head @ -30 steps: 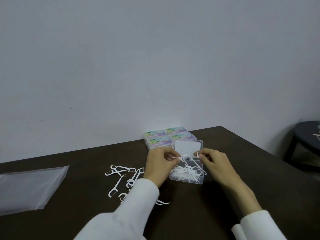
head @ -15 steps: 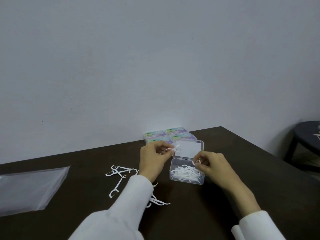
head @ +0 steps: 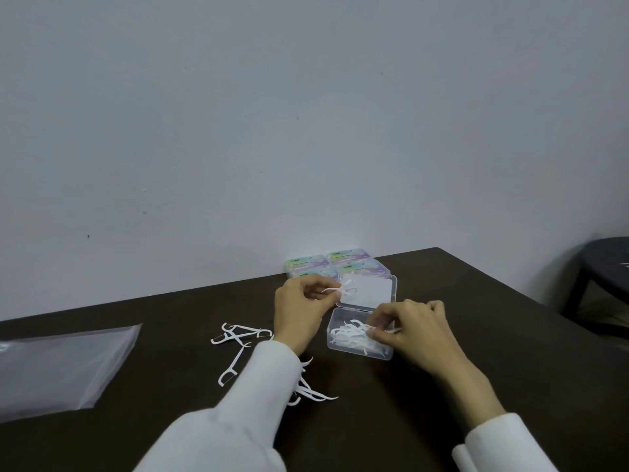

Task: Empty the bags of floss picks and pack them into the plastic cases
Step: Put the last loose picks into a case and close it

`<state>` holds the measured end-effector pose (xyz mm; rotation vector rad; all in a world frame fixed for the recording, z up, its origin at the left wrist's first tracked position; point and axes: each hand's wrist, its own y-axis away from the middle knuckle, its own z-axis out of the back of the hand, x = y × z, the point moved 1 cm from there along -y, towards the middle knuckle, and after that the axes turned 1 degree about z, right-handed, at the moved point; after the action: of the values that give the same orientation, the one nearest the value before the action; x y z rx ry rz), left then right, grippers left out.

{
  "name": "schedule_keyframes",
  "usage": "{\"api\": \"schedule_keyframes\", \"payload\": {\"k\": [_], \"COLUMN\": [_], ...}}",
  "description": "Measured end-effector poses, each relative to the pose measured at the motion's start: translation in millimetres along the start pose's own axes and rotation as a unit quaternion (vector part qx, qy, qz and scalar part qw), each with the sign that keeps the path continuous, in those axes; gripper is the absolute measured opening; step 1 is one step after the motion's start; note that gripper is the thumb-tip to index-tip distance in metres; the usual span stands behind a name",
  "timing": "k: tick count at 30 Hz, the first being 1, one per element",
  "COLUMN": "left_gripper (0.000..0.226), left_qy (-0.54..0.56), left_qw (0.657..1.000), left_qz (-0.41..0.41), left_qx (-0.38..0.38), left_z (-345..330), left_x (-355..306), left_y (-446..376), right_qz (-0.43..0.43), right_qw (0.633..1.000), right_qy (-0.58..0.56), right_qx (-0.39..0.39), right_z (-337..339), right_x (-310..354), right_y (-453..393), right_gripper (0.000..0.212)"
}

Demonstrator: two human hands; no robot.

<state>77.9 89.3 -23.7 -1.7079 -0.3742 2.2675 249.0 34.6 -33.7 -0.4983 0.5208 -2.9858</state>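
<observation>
Open clear case (head: 360, 349) on tabletop (head: 476, 335), lid (head: 369, 291) flipped back, holds a heap of white picks (head: 350, 337). Left hand (head: 301, 310) pinches one pick (head: 343, 291) above the lid. Right hand (head: 413, 330) pinches picks inside the case. Four closed cases (head: 335, 265) behind. Loose picks (head: 241, 338) left of case, count unclear. One empty bag (head: 58, 366) far left.

An open plastic case (head: 360, 338) sits mid-table (head: 476, 386), its lid (head: 369, 290) folded back toward the wall, floss picks (head: 350, 337) inside. Closed cases (head: 337, 265) lie just behind it. Loose floss picks (head: 238, 338) lie to its left, and an emptied bag (head: 58, 366) farther left
</observation>
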Motion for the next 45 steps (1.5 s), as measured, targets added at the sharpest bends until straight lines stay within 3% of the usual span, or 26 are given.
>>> {"api": "schedule_keyframes", "payload": {"k": [4,9,14,17,26,30,37,41,45], "left_gripper": [0.011,0.011,0.011,0.012,0.011,0.017,0.017,0.017,0.022], "left_qy": [-0.004,-0.001,0.013,0.027,0.027,-0.086,-0.066,-0.084,-0.171], "left_qw": [1.000,1.000,1.000,1.000,0.992,0.987,0.992,0.989,0.972], "left_qz": [0.002,0.002,0.003,0.004,-0.020,-0.031,-0.017,-0.022,-0.067], "left_qx": [-0.001,-0.004,-0.009,0.004,0.123,0.132,0.102,0.121,0.149], "left_z": [0,1,2,1,-11,-14,-8,-8,-8], "left_x": [1,2,2,2,1,9,16,20,20], "left_y": [-1,-1,-3,-2,7,9,5,5,6], "right_qz": [-0.038,-0.010,0.012,0.029,-0.041,-0.043,0.023,0.018,0.030], "right_qw": [0.999,1.000,0.981,0.981,0.969,0.982,0.999,1.000,0.999], "right_qy": [-0.028,-0.009,-0.192,-0.190,-0.161,-0.131,-0.040,0.001,0.036], "right_qx": [0.012,-0.020,-0.027,0.012,-0.182,-0.129,0.012,0.012,0.006], "right_z": [3,3,-3,-5,9,4,-3,-3,-2], "right_x": [-3,-3,1,5,-2,-4,0,1,4], "right_y": [1,0,-6,-5,0,-1,1,1,1], "right_gripper": [0.010,0.006,0.021,0.015,0.020,0.020,0.011,0.014,0.016]}}
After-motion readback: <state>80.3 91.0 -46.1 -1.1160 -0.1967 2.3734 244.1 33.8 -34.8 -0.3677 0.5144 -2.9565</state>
